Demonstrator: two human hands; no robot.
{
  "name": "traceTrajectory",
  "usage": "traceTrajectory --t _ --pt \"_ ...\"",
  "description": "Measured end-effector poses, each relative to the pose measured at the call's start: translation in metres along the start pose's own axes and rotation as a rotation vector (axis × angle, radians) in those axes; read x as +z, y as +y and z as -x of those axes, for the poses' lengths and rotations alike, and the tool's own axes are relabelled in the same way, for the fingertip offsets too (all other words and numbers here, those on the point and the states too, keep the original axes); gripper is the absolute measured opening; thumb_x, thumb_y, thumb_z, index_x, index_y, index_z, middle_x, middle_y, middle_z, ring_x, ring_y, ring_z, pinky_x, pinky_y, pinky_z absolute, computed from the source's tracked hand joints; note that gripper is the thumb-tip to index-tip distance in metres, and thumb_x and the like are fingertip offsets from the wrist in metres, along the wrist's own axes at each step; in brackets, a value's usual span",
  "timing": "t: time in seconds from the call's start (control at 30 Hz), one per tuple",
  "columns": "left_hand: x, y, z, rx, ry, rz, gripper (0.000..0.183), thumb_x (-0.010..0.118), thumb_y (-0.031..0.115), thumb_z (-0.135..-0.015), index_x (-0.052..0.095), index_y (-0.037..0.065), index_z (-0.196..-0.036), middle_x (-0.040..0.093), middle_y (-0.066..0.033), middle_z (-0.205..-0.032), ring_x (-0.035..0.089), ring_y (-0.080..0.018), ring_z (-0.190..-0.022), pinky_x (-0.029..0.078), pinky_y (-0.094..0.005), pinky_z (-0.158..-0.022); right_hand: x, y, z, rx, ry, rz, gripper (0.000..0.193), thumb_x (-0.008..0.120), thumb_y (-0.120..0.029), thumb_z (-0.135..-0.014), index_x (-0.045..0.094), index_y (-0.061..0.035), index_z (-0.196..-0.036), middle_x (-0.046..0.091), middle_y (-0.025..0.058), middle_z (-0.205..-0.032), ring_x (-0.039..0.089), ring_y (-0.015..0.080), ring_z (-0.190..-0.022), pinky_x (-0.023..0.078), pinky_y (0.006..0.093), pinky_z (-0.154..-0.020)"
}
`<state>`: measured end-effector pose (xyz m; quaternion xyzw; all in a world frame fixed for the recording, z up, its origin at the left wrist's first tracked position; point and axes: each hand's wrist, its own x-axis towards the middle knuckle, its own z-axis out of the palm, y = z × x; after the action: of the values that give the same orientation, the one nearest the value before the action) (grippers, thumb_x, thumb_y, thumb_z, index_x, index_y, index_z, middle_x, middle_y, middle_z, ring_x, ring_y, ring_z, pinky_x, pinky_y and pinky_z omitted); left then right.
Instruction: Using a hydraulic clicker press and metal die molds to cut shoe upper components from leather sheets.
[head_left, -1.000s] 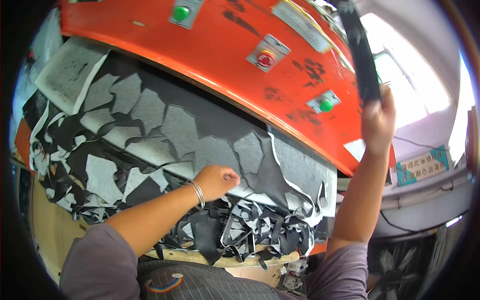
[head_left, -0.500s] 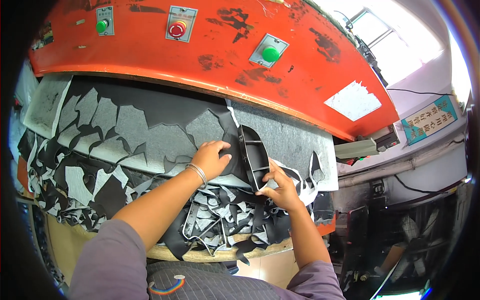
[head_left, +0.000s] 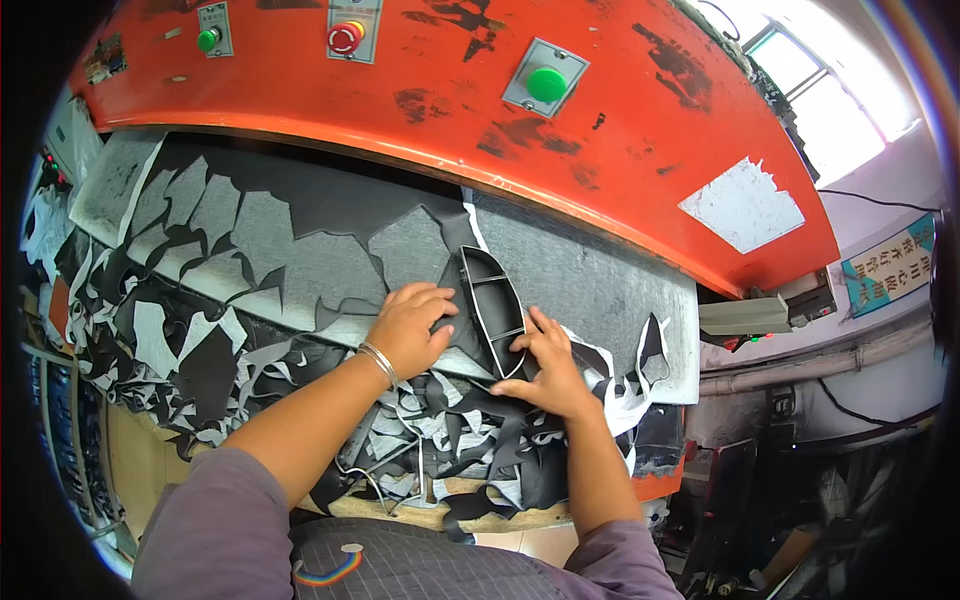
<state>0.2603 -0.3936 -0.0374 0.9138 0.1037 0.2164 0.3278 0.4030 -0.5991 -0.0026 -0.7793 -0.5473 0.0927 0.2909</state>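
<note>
A metal cutting die (head_left: 497, 308), a narrow curved frame with crossbars, stands on a black sheet (head_left: 330, 195) at the pad's middle. My right hand (head_left: 548, 372) holds the die's near end, thumb at the lower tip and fingers along its right edge. My left hand (head_left: 408, 328) lies just left of the die, palm down and open, its fingers spread on the dark material. Angular gaps in the black sheet show the grey cutting pad (head_left: 600, 285) beneath. A bracelet circles my left wrist.
An orange press beam (head_left: 420, 110) spans the far side, with green buttons (head_left: 546, 84) and a red stop button (head_left: 345, 38). Black and white scraps (head_left: 210, 370) pile along the near edge. A thin metal frame (head_left: 420, 450) lies among scraps. White offcuts (head_left: 630, 405) hang at right.
The die has shifted slightly left against the sheet and lies closer to my left hand. My right hand has followed, its grip looser. The whole view has also shifted a little.
</note>
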Motion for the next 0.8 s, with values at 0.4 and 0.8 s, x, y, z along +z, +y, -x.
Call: traceTrajectory --t 0.4,0.8 --pt "0.019 0.027 -0.026 -0.088 0.121 0.007 0.023 0.066 0.008 -0.075 0.056 0.005 -0.095 0.059 -0.0145 -0.119 0.050 -0.0341 -0.117 0.037 -0.0431 -0.099 -0.010 0.024 0.002 -0.147 0.142 -0.017 0.051 0.082 -0.042 -0.059 0.057 -0.0059 -0.084 0.051 0.0263 -0.129 0.042 0.0389 -0.128 0.029 0.0536 -0.107" --pt "0.036 0.000 -0.075 -0.117 0.192 -0.111 0.020 0.059 0.003 -0.080 0.051 0.005 -0.099 0.061 -0.0139 -0.121 0.049 -0.0344 -0.119 0.035 -0.0431 -0.100 -0.006 0.042 -0.002 -0.007 0.044 0.022 0.069 0.079 -0.043 -0.066 0.052 -0.0037 -0.116 0.047 0.0213 -0.135 0.037 0.0349 -0.133 0.020 0.0510 -0.111"
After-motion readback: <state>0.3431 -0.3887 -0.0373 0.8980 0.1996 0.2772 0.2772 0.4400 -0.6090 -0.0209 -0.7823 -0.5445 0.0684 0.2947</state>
